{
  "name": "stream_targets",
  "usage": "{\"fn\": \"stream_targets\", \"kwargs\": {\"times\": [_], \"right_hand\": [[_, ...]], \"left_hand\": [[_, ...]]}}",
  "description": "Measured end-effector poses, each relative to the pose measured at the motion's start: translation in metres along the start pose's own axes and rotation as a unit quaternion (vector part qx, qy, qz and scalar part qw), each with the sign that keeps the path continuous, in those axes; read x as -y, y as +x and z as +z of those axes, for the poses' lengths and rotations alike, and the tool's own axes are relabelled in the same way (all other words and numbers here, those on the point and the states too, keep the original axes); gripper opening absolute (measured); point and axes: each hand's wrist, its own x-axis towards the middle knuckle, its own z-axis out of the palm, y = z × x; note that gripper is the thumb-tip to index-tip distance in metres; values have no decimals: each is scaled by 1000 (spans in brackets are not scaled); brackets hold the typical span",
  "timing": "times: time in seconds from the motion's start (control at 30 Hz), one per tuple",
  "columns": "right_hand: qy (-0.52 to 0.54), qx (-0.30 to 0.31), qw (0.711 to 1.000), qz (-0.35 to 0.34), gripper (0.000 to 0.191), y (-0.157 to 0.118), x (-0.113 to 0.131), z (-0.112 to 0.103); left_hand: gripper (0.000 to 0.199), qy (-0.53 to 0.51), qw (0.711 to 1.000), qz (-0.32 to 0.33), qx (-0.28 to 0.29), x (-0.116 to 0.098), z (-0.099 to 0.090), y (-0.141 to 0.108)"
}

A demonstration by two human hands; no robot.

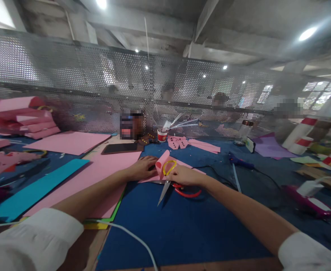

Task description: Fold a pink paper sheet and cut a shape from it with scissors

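Observation:
Scissors (pixel 164 192) with red and yellow handles are in my right hand (pixel 186 176), whose fingers are closed around them. The blades point down and toward me over the blue mat (pixel 165 229). My left hand (pixel 142 168) lies with its fingers stretched over the left part of a pink paper piece (pixel 160 165). Part of that paper curls upward between my hands, just behind the scissors. The left fingertips are partly hidden by the paper.
Pink sheets (pixel 97 188) and a teal strip (pixel 43 186) lie left. A dark tablet-like slab (pixel 122 148) and a paper cup (pixel 162 134) stand behind. Right are a blue glue gun (pixel 241 162), its cord, and a magenta device (pixel 309 203). A white cable (pixel 134 235) crosses the front.

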Motion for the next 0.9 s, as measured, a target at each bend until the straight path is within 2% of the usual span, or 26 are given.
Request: {"fn": "stream_targets", "kwargs": {"times": [0.17, 0.33, 0.57, 0.9], "right_hand": [[3, 11, 1000, 15, 37, 0, 4, -1], [-19, -6, 1000, 5, 36, 4, 4, 1], [25, 1, 1000, 11, 33, 1, 5, 2], [-6, -8, 1000, 1, 32, 4, 8, 0]], "left_hand": [[41, -2, 1000, -7, -2, 4, 1, 0], [41, -2, 1000, -6, 2, 5, 3, 0], [38, 1, 1000, -3, 5, 4, 2, 0], [36, -3, 1000, -7, 4, 1, -1, -1]]}}
